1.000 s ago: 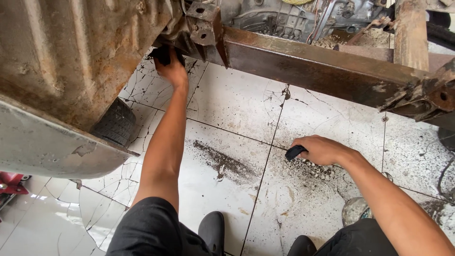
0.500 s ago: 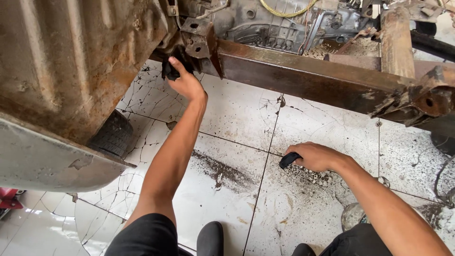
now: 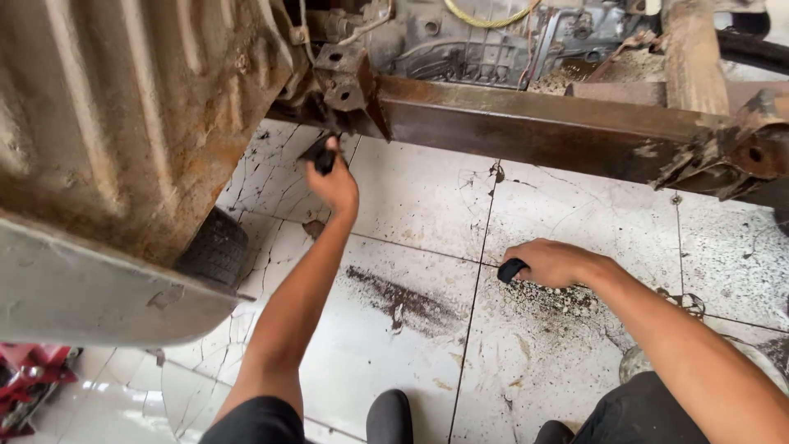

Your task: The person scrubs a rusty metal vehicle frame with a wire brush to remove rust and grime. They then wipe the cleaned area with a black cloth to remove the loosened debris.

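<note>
My left hand [image 3: 335,182] reaches forward under a rusty vehicle frame rail [image 3: 534,131] and grips a small dark object [image 3: 324,158] just below a rusty bracket [image 3: 345,78]. What the dark object is cannot be made out. My right hand [image 3: 552,263] rests low on the white tiled floor [image 3: 419,197], closed around a black handle [image 3: 511,270] whose end sticks out to the left. Both forearms are bare.
A rusted metal body panel [image 3: 123,123] fills the left, with a tyre [image 3: 215,247] beneath it. Dark grit and dirt [image 3: 403,300] lie scattered on the cracked tiles. A red tool [image 3: 29,382] sits at the lower left. Engine parts [image 3: 493,45] show behind the rail.
My left hand has dropped slightly away from the bracket, still holding the dark object. The view has moved closer. My right hand stays on the floor with the handle.
</note>
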